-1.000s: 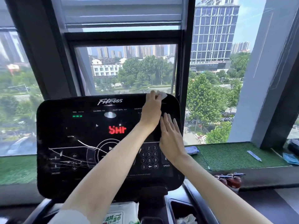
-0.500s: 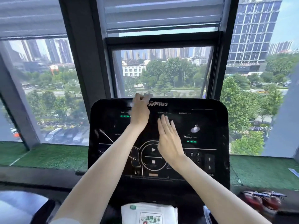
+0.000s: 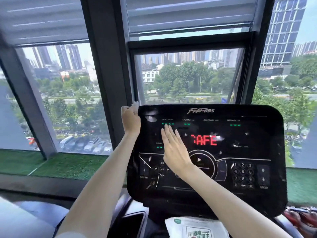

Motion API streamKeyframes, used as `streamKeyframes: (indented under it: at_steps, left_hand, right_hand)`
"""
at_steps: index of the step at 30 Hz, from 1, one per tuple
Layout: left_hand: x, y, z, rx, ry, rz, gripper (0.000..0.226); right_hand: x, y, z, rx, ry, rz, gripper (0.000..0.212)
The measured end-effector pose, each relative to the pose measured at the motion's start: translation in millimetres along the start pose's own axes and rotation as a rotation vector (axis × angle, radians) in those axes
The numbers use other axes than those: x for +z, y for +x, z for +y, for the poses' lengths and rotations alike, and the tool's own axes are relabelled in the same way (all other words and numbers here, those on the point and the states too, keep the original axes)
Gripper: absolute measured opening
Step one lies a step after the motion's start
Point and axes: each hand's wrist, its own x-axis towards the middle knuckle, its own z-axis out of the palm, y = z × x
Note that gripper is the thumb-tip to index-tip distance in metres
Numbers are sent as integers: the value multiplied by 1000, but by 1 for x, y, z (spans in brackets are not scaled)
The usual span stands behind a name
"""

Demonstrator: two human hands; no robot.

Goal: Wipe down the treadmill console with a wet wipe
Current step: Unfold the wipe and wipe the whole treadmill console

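Tall glass panes (image 3: 68,100) in dark frames fill the left and back of the room, looking out on towers (image 3: 68,57), trees (image 3: 180,78) and parked cars (image 3: 89,145). A grey roller blind (image 3: 188,12) hangs partly lowered, and a ledge of green artificial grass (image 3: 68,165) runs below the glass. Two bare forearms reach forward. The left hand (image 3: 130,121) is at the top left corner of the glossy black treadmill console (image 3: 240,194), its grip curled tight round a white wet wipe (image 3: 135,104); a bit of the wipe sticks up above the knuckles, just beside that corner. The right hand (image 3: 175,150) lies flat on the left half of the panel, grip open, fingers straight and together, holding nothing. Silver script along the console's top reads "Fitness". Small labels read CALORIES, HEART RATE, DISTANCE, INCLINE and SPEED, and red lit letters in the middle read "SAFE". A number keypad (image 3: 242,175) with OK sits at right. Below the console lies a white pack of wipes (image 3: 193,227) with a green-edged label in Chinese characters.
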Motion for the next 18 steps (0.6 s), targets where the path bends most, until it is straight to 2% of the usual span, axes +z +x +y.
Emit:
streamKeyframes:
  at_steps: [2,4,7,8,9,11,13,16,18]
  left_hand:
    - [-10,1,-6,-46,-14,-9,42]
    - [-19,5,-22,-164,-35,-91,47]
    - [-43,3,-57,-551,103,-333,27]
    - [-52,0,-67,-604,170,-356,30]
    - [-61,-2,-71,-582,185,-343,29]
    - [-75,-3,-67,-484,15,-284,29]
    - [-89,-1,-54,-422,-277,-308,25]
    - [-92,0,-34,-415,-670,-577,23]
    - [-82,-10,-19,-460,-767,-746,25]
  right_hand:
    - [5,3,-10,-2,14,9,74]
    - [8,4,-19,-1,27,9,72]
    - [10,2,-26,-3,42,7,68]
    - [9,1,-26,-8,52,15,69]
    - [9,0,-25,-9,70,29,69]
    - [7,1,-25,14,135,66,65]
    - [4,4,-29,76,280,94,58]
    - [-12,13,-39,385,739,14,40]
    - [-23,18,-42,576,1063,-31,32]
